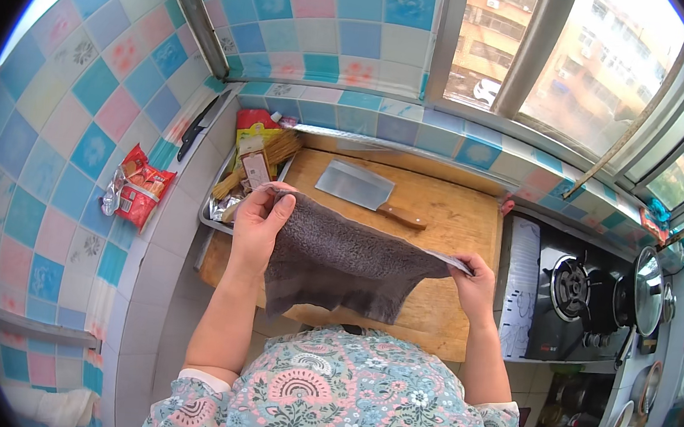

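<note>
Yellowish wooden surface (pixel 454 204) carries a rectangular steel, wood-handled cleaver (pixel 355 184). Over its near side, my left fingers (pixel 283 208) and right fingers (pixel 477 266) clamp a dark grey textured cloth (pixel 338 254) by opposite ends: spreading done, laying down apparently outstanding.

Cloth (pixel 342 255): dark grey, textured; spread out, top edge strung between left hand (pixel 259 222) and right hand (pixel 476 288); lower edge hanging loose, uneven.

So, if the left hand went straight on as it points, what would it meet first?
Probably the straw brush at the tray: the left hand, pinching the grey cloth, points that way. Depth is unclear; it may pass above.
</note>
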Demonstrator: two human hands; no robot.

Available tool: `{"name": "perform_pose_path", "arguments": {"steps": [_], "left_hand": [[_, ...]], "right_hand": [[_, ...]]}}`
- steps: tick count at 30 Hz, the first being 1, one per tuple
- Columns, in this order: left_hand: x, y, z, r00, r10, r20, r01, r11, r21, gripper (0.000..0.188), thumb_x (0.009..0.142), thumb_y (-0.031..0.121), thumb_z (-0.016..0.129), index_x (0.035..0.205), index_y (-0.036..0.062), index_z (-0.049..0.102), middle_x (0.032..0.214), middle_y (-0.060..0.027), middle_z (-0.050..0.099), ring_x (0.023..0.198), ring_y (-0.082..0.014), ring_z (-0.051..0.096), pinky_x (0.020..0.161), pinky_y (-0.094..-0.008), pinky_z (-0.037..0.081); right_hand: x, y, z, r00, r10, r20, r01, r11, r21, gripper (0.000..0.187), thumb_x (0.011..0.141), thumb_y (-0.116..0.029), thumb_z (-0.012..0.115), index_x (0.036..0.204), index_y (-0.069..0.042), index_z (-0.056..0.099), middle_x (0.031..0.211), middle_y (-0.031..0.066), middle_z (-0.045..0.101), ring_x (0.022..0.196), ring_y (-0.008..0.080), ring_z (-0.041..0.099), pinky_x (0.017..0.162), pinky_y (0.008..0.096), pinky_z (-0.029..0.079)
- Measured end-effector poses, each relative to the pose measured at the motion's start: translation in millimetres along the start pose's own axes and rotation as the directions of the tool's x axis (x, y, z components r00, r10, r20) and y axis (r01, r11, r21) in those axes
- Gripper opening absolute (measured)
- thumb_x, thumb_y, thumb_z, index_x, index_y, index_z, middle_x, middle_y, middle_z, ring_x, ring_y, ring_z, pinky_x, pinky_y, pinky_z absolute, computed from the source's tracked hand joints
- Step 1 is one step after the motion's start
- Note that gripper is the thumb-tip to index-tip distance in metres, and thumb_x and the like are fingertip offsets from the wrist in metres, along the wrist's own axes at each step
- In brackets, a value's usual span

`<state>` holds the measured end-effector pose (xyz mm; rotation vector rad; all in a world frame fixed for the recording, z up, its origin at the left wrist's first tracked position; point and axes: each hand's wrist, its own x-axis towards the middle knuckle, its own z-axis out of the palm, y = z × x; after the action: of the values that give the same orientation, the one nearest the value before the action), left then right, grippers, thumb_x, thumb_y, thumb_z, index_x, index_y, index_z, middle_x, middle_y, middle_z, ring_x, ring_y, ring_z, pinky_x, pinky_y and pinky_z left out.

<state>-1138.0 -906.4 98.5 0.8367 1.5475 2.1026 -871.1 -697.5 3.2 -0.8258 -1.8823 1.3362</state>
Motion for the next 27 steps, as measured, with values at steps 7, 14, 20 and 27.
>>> {"name": "perform_pose_path", "arguments": {"steps": [7,14,20,27], "left_hand": [[62.3,9.8,15.2,0.993,0.112,-0.037,-0.115,0.989,-0.098,0.015,0.089,0.014,0.063,0.101,0.0068,0.061,0.094,0.0024,0.06,0.088,-0.0065,0.054,0.084,-0.0209,0.041],[55.7,5.5,0.0,0.985,0.153,0.077,-0.15,0.988,-0.047,0.01,0.089,0.01,0.06,0.099,0.0065,0.06,0.097,0.0006,0.06,0.094,-0.0084,0.053,0.088,-0.0235,0.039],[15.8,-117.7,-49.6,0.919,-0.222,0.326,0.01,0.839,0.544,0.011,0.082,0.01,0.063,0.093,0.007,0.063,0.096,-0.004,0.063,0.097,-0.0166,0.057,0.087,-0.0294,0.043],[-25.8,-167.8,-60.3,0.853,-0.279,0.441,-0.342,0.338,0.877,0.015,0.075,0.015,0.066,0.089,0.0119,0.064,0.103,-0.0023,0.061,0.105,-0.0237,0.051,0.104,-0.0455,0.026]], "right_hand": [[74.4,-86.0,-42.0,0.881,-0.346,-0.324,0.329,0.938,-0.106,0.011,0.084,-0.003,0.065,0.095,-0.002,0.065,0.078,-0.0005,0.063,0.073,0.0045,0.055,0.065,0.0187,0.044],[48.5,-103.2,-53.1,0.691,-0.695,-0.2,0.591,0.702,-0.397,0.018,0.076,0.006,0.064,0.092,-0.002,0.065,0.093,0.0084,0.065,0.083,0.0198,0.062,0.072,0.0283,0.049],[-8.7,30.5,-38.6,0.962,-0.27,-0.033,0.22,0.843,-0.491,0.022,0.07,0.009,0.061,0.088,-0.003,0.065,0.093,0.0091,0.066,0.091,0.025,0.061,0.079,0.032,0.048],[-45.8,95.3,-17.2,0.973,-0.229,0.036,0.202,0.762,-0.615,0.011,0.071,-0.003,0.065,0.082,-0.007,0.066,0.093,0.0055,0.066,0.094,0.0253,0.06,0.08,0.0354,0.049]]}}
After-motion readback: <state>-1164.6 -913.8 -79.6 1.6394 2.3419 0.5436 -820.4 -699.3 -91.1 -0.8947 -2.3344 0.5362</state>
